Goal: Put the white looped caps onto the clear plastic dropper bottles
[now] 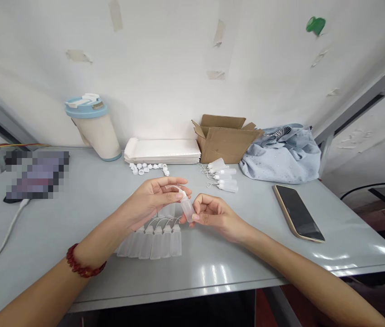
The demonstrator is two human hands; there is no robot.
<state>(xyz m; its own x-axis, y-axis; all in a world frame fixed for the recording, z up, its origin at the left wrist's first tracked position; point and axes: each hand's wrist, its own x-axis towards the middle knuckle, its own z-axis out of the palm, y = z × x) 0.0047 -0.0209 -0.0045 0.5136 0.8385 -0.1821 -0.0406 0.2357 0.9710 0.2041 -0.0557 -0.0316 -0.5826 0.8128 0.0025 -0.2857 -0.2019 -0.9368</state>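
Note:
Between my two hands, tilted above the table, is a small translucent squeeze bottle (187, 209) with a thin curved spout tube. My left hand (156, 197) pinches the bottle's white cap and spout at the top. Lower down, the fingers of my right hand (212, 212) are closed around the bottle's base. Beneath my left hand lies a row of several similar bottles (158, 243) with bent spouts, partly hidden by that hand. Behind my hands sit several small white caps (141, 172). A loose group of spouted bottles (228, 185) lies beyond my right hand.
Along the wall stand a cream tumbler with a blue lid (97, 129), a stack of white padded envelopes (165, 152), an open cardboard box (226, 141) and a bundled light-blue cloth (284, 156). A phone (297, 212) lies at right; a blurred device (37, 175) with a cable is at left.

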